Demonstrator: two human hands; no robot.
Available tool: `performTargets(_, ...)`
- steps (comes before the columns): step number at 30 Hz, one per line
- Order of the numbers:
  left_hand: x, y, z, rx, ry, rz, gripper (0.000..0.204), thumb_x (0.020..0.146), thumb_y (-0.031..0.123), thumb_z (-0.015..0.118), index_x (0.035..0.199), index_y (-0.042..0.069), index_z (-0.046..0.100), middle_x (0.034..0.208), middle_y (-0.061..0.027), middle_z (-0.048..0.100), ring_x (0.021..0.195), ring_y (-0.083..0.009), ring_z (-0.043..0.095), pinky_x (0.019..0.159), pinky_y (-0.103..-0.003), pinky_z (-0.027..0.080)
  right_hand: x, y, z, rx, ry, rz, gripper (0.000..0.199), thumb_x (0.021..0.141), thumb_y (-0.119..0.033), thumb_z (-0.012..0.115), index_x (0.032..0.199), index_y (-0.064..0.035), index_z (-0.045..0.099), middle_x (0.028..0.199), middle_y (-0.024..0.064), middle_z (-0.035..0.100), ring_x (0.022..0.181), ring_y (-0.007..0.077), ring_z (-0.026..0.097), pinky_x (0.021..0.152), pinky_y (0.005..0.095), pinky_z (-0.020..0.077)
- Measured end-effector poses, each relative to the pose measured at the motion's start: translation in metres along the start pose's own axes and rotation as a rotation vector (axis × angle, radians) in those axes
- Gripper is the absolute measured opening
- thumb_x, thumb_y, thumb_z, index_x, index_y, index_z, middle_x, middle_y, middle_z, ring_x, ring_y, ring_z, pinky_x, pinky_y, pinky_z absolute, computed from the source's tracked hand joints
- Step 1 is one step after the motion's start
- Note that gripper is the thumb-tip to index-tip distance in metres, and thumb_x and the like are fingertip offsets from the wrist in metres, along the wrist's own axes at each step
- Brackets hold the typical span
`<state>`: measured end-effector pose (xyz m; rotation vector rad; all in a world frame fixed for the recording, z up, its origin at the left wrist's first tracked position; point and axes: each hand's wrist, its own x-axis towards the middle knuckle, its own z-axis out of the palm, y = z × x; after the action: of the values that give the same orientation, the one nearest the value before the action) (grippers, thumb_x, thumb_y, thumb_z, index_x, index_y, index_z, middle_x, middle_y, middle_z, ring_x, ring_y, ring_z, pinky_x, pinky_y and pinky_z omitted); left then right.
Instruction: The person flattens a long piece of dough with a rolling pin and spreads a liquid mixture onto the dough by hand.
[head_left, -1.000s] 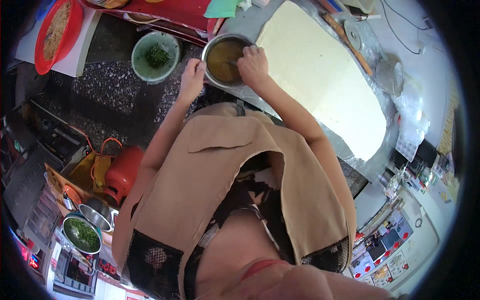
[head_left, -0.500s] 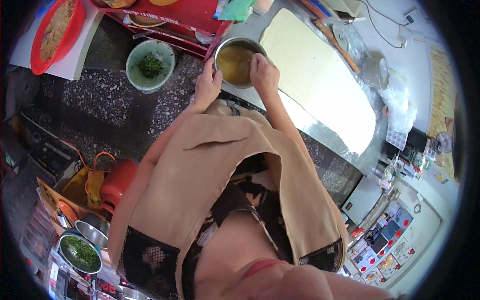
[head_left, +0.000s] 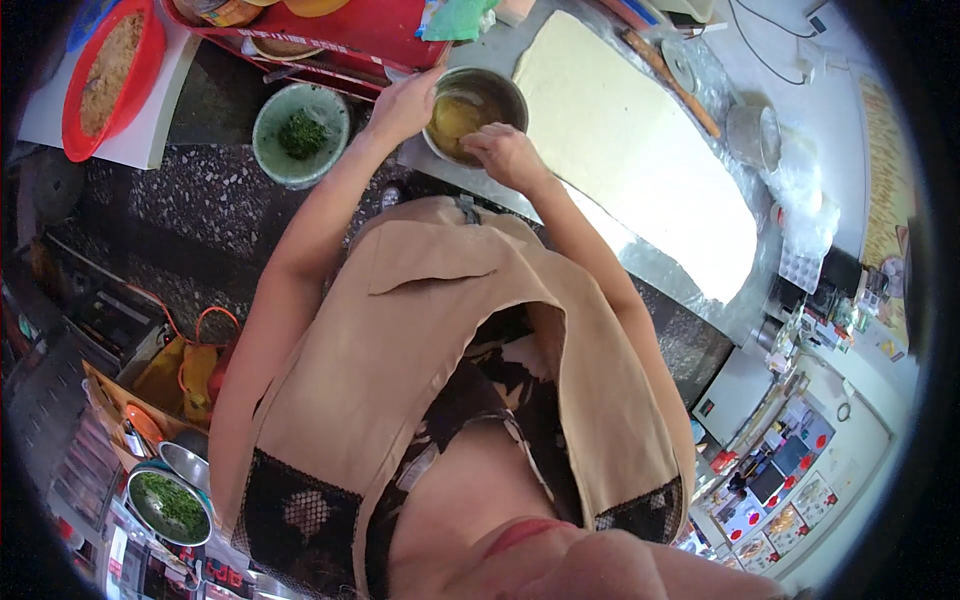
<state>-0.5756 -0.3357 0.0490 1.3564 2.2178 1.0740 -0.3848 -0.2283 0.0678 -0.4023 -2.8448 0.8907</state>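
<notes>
The left hand (head_left: 405,100) is seen clasped on the near-left rim of the round steel bowl of yellow batter (head_left: 475,112), fingers curled narrowly around the edge. The right hand (head_left: 505,152) is placed over the bowl's near rim, fingers bunched and dipped inward — whether anything is pinched cannot be told. The bowl stands upright, mouth up, at the left end of the foil-covered worktop (head_left: 650,265). Just beside it, the pale flat dough sheet (head_left: 640,150) is laid out smooth — its long axis running away rightward. A green plastic bowl of chopped herbs (head_left: 300,132) is noted below, left.
</notes>
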Motion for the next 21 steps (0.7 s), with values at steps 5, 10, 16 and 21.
performTargets(5, -0.033, 0.028, 0.007, -0.083, 0.088, -0.131, 0.045, 0.093, 0.027, 0.049, 0.132, 0.006, 0.045, 0.112, -0.0255, 0.059, 0.102, -0.0409, 0.057, 0.086, -0.046, 0.046, -0.001, -0.013, -0.040, -0.257, 0.162, -0.037, 0.010, 0.084, -0.013, 0.061, 0.089, -0.0095, 0.069, 0.083, 0.0066, 0.068, 0.078, 0.0248, 0.063, 0.072, 0.0372, 0.0475)
performTargets(10, -0.084, 0.040, 0.038, -0.383, 0.149, -0.384, 0.049, 0.088, 0.016, 0.048, 0.135, 0.003, 0.041, 0.096, -0.0272, 0.063, 0.083, -0.0409, 0.064, 0.073, -0.045, 0.049, 0.037, 0.000, 0.001, -0.352, 0.342, 0.175, 0.011, 0.084, -0.016, 0.062, 0.089, -0.0110, 0.071, 0.083, 0.0091, 0.069, 0.078, 0.0279, 0.064, 0.071, 0.0389, 0.0466)
performTargets(16, -0.043, 0.034, 0.013, -0.168, 0.130, -0.346, 0.052, 0.080, 0.014, 0.051, 0.132, 0.015, 0.048, 0.089, -0.0243, 0.064, 0.086, -0.0426, 0.061, 0.077, -0.051, 0.048, 0.022, 0.008, -0.004, -0.169, 0.040, -0.029, 0.012, 0.081, -0.014, 0.063, 0.088, -0.0101, 0.072, 0.082, 0.0094, 0.069, 0.080, 0.0276, 0.063, 0.071, 0.0400, 0.0478)
performTargets(21, -0.017, 0.004, 0.008, -0.075, 0.196, -0.127, 0.042, 0.088, 0.022, 0.047, 0.128, 0.011, 0.050, 0.100, -0.0255, 0.062, 0.093, -0.0425, 0.059, 0.080, -0.051, 0.048, 0.013, 0.002, -0.047, -0.223, 0.047, -0.153, 0.010, 0.081, -0.013, 0.059, 0.085, -0.0125, 0.068, 0.078, 0.0075, 0.066, 0.076, 0.0267, 0.061, 0.069, 0.0401, 0.0452)
